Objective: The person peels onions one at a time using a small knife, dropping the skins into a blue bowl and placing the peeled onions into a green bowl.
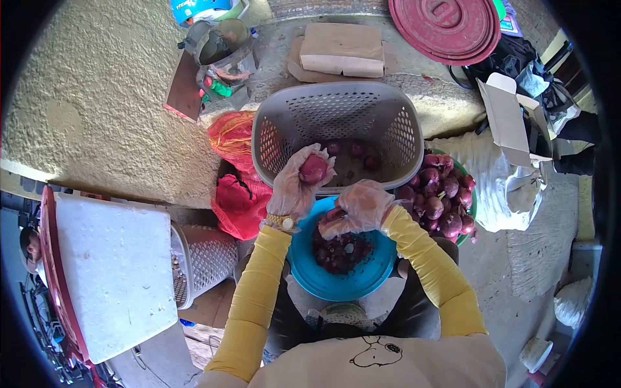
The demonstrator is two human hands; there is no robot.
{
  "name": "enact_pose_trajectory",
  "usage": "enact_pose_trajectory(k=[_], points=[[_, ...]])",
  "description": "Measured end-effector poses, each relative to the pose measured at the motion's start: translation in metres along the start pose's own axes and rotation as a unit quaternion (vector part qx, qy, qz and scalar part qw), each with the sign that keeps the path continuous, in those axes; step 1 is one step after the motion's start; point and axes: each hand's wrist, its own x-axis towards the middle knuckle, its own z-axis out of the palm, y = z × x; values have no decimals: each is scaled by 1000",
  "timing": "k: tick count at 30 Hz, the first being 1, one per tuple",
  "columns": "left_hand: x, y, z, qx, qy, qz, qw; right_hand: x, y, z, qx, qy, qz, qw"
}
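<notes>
In a clear plastic glove, my left hand [294,187] is wrapped around a red onion [314,169] at the near rim of a grey perforated basket [336,97]. My right hand [365,205], gloved too, is closed above a blue basin [310,278]; what its fingers grip is hidden. Dark red onion skins and scraps [343,252] lie in the basin. A few red onions [356,150] rest on the basket's floor. To the right, a green-rimmed container [474,210] is heaped with red onions [433,208].
Red mesh sacks [239,194] lie left of the basket. A white foam lid [113,271] and another perforated basket [207,255] are further left. Cardboard [343,48] and a round red lid [446,26] sit on the ledge behind. A white sack [511,200] lies at right.
</notes>
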Motion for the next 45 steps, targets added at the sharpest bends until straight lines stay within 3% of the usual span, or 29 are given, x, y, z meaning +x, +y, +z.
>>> enact_pose_trajectory(k=[3, 6, 8, 18, 20, 24, 26, 28, 29, 31, 34, 37, 39, 41, 43, 45], points=[[0, 1, 3, -2, -10, 0, 1000, 1, -3, 6, -6, -13, -24, 1000], [-3, 1, 7, -12, -19, -8, 1000, 5, -2, 15, 24, -23, 41, 999], [-3, 1, 7, -17, -23, -9, 1000, 4, -1, 16, -37, -14, 13, 999], [0, -3, 3, 34, -38, 13, 999, -1, -3, -4, -14, 23, -34, 999], [-1, -2, 5, 43, -37, 13, 998, -1, -1, -6, -15, 101, 4, 995], [4, -5, 1, 66, -60, 8, 996, 1, -3, -28, 100, 89, 96, 986], [7, -7, -5, 78, -79, 12, 994, -1, 2, -27, 117, 147, 128, 974], [1, -7, 1, 237, -119, 77, 961, 0, 1, -27, 128, 147, 156, 968], [-2, -6, 4, 237, -119, 77, 961, 0, 1, -27, 139, 147, 183, 962], [-7, -5, 12, 388, -118, 129, 905, 1, 2, -24, 133, 156, 183, 961], [-6, -8, 9, 409, -113, 142, 894, 1, 4, -26, 102, 146, 189, 966], [-3, -9, 6, 296, -124, 95, 942, -1, 5, -23, 82, 148, 175, 970], [-4, -9, 6, 342, -120, 114, 925, -1, 10, -17, 86, 168, 156, 970], [-4, -9, 5, 386, -116, 133, 905, 2, 16, -12, 66, 123, 156, 978], [0, -10, 0, 260, -124, 69, 955, 2, 17, -7, 76, 137, 166, 974], [2, -10, -2, 232, -111, 45, 965, 1, 19, -2, 85, 151, 177, 969]])
